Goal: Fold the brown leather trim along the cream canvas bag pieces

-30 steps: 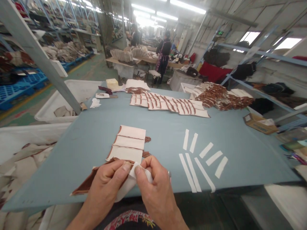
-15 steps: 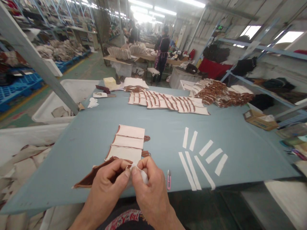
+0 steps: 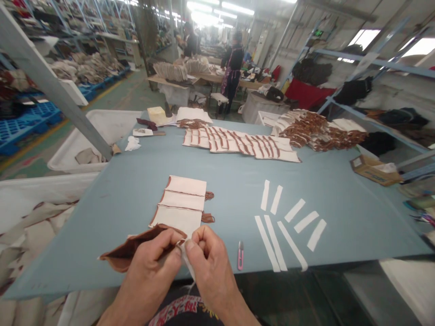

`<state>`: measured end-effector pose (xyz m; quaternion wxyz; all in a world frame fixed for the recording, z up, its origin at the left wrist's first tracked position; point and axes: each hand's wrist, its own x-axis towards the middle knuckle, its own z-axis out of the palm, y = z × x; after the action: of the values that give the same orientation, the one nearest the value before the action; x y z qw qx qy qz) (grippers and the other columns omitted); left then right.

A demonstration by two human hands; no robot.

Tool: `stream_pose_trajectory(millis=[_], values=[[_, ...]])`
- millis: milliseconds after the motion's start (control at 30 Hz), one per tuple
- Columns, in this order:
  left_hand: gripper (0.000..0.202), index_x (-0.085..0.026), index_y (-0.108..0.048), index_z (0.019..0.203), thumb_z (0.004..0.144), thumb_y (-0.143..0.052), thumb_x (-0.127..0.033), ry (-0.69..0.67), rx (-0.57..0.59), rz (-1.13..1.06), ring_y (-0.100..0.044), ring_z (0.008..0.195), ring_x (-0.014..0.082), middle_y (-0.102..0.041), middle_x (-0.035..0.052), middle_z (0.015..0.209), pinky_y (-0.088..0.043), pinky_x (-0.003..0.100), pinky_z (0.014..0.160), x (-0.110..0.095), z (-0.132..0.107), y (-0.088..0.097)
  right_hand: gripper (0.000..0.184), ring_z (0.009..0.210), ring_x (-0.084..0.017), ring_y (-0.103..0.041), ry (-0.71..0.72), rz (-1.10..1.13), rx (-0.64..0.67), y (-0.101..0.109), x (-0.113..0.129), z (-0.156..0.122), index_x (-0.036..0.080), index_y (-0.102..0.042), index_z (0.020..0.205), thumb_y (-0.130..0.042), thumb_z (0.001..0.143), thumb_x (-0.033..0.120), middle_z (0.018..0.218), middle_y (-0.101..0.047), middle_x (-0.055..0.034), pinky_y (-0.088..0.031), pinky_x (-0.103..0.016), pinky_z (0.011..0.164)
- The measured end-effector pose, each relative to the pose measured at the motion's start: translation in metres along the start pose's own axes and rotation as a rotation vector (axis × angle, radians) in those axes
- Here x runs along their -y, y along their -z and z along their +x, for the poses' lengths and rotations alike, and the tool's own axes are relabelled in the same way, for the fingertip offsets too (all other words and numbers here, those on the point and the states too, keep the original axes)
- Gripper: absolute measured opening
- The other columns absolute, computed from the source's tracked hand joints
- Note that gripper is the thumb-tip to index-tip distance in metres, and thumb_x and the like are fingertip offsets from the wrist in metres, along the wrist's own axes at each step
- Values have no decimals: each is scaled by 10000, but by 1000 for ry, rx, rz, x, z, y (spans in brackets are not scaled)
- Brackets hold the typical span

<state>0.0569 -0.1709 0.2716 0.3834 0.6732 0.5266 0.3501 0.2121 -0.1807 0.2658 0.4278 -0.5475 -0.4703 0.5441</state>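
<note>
My left hand (image 3: 151, 260) is closed on a brown leather piece (image 3: 127, 251) with a pale edge, which stands partly opened out to the left. Against it, thumb to thumb, my right hand (image 3: 210, 260) pinches a narrow white strip (image 3: 189, 265) at the piece's corner; the fingers hide where they meet. Just beyond my hands lie overlapping cream panels (image 3: 181, 201) with brown edges, brown tassels (image 3: 208, 217) sticking out at their right. Pink thread snips (image 3: 240, 257) rest to the right of my right hand. Farther right, several white strips (image 3: 295, 210) are spread flat on the blue-green table.
A long row of overlapping cream panels (image 3: 238, 142) lies across the table's far side, beside a brown-and-cream heap (image 3: 316, 129). A cardboard box (image 3: 374, 170) sits at the right edge. White bins (image 3: 54, 192) stand left, next to a slanted metal post (image 3: 68, 90). A person (image 3: 233, 68) stands behind.
The brown leather piece has opened wider and shifted slightly left. The white material by my right hand, bunched before, now hangs down as a strip below the fingers.
</note>
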Motion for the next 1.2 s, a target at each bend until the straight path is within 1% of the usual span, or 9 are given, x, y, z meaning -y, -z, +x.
stream_pose_trajectory(millis=[200, 433, 633, 733, 833, 933, 1033, 1100, 1200], values=[[239, -228, -687, 738, 928, -555, -289, 77, 24, -168, -615, 659, 167, -651, -32, 712, -489, 222, 640, -6, -1, 8, 296, 526, -114, -340, -10, -11, 13, -4, 3, 0, 256, -455, 755, -553, 896, 498, 573, -395, 91, -284, -258, 512], [448, -211, -592, 781, 986, -678, -599, 262, 204, -376, -515, 729, 166, -586, -14, 803, -445, 239, 655, 12, 1, 13, 321, 555, -112, -353, -51, 31, 49, -6, -5, -2, 251, -453, 783, -586, 926, 506, 610, -402, 89, -296, -249, 524], [533, -206, -568, 709, 964, -694, -657, 226, 254, -406, -548, 716, 166, -605, -2, 775, -478, 232, 652, 9, -1, 24, 378, 581, -122, -414, -69, 70, 148, -5, -12, -17, 235, -524, 904, -541, 1052, 583, 658, -489, 72, -323, -237, 535], [470, -206, -620, 679, 1005, -665, -542, 140, 236, -252, -577, 668, 158, -649, -3, 725, -479, 215, 620, -4, -3, 33, 358, 611, -141, -485, 15, -83, 81, -3, -10, -28, 229, -600, 912, -547, 1081, 540, 659, -550, 53, -369, -251, 574], [377, -220, -702, 700, 1016, -630, -412, 27, 210, -53, -617, 625, 157, -699, -11, 686, -479, 199, 585, -15, -3, 39, 366, 704, -175, -599, 202, -254, 32, -1, -7, -32, 236, -643, 906, -494, 1112, 499, 731, -653, 8, -437, -279, 657], [324, -241, -692, 698, 997, -635, -351, -79, 149, 81, -602, 587, 148, -687, -36, 654, -470, 189, 577, -21, -3, 44, 363, 687, -176, -635, 373, -307, 48, 5, -5, -23, 239, -619, 862, -448, 1125, 421, 737, -678, -5, -454, -292, 656], [322, -253, -684, 718, 1008, -630, -382, -85, 163, 96, -594, 598, 153, -676, -43, 677, -485, 188, 604, -18, -7, 51, 206, 655, -152, -619, 467, -276, 37, 11, -3, -5, 224, -642, 887, -533, 1053, 281, 763, -706, -4, -481, -271, 651], [341, -252, -672, 720, 1010, -635, -427, -40, 154, 48, -595, 622, 166, -654, -37, 684, -489, 199, 604, -13, -11, 58, 101, 702, -141, -648, 571, -208, 86, 13, -2, 8, 206, -687, 1023, -597, 979, 202, 948, -790, -44, -516, -250, 659], [387, -239, -625, 695, 983, -675, -492, 0, 107, -60, -591, 654, 178, -604, -27, 691, -493, 211, 620, -5, -16, 68, 273, 791, -126, -706, 734, -78, 251, 11, 5, 21, 204, -682, 1213, -632, 951, 148, 1286, -796, -107, -543, -214, 641]])
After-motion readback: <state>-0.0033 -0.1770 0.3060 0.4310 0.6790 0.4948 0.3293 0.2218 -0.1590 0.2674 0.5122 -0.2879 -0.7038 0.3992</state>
